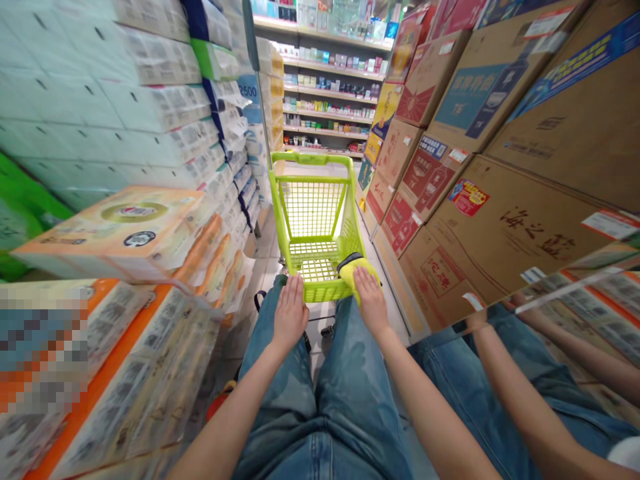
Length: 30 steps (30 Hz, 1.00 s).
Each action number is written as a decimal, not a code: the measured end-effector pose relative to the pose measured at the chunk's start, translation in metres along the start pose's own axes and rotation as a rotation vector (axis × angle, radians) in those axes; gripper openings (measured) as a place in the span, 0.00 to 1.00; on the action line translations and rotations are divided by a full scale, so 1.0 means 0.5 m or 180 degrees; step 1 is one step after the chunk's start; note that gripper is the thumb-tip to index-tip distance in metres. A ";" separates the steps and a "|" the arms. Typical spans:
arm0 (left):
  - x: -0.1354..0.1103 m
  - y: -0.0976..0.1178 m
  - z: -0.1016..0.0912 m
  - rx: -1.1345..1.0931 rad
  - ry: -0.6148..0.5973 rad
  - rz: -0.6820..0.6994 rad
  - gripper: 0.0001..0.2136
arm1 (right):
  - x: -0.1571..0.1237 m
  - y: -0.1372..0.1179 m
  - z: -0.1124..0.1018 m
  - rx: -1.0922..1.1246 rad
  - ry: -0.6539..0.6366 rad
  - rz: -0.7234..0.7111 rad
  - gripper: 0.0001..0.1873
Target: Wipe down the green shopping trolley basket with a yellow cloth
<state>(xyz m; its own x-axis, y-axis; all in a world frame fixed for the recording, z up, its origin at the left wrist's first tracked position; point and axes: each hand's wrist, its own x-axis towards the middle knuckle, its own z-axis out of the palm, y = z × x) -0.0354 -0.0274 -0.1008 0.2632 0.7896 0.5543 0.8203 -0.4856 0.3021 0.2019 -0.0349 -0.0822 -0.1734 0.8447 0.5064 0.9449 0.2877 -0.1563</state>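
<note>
A lime-green shopping cart (327, 291) with a mesh basket stands directly in front of my legs. My left hand (291, 312) is at the near left corner of its rim, fingers over the edge and close together. At the near right corner, my right hand (370, 300) holds a soft yellow cloth-like item with dark trim (354, 264) against the rim. The fingers lie across the yellow material, and its underside is hidden. Through the mesh, the floor shows under the basket.
Stacked tissue packs (165, 107) rise on the left, with orange packs (135, 227) nearer. Cardboard cartons (540, 220) line the right above a mirrored panel (500, 373) reflecting my arms and jeans. Shelves of small products (330, 90) close the aisle. A grey pole (263, 107) stands beside the cart.
</note>
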 end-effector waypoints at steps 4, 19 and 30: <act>-0.002 -0.003 0.004 -0.0023 0.0016 -0.0049 0.38 | 0.016 -0.074 0.018 0.0086 0.0012 0.0338 0.37; 0.000 -0.008 0.000 0.0046 -0.0027 0.0046 0.38 | 0.018 -0.007 -0.005 0.0238 -0.0174 -0.0216 0.39; -0.004 -0.011 0.003 -0.0082 -0.0045 -0.0059 0.37 | 0.051 -0.237 0.076 0.0539 -0.0119 0.0275 0.35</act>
<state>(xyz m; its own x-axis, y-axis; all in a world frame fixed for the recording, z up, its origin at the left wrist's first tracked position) -0.0398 -0.0257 -0.1050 0.2553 0.8037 0.5374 0.8119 -0.4801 0.3322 0.0751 -0.0305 -0.0828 -0.1070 0.8848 0.4535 0.8970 0.2827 -0.3399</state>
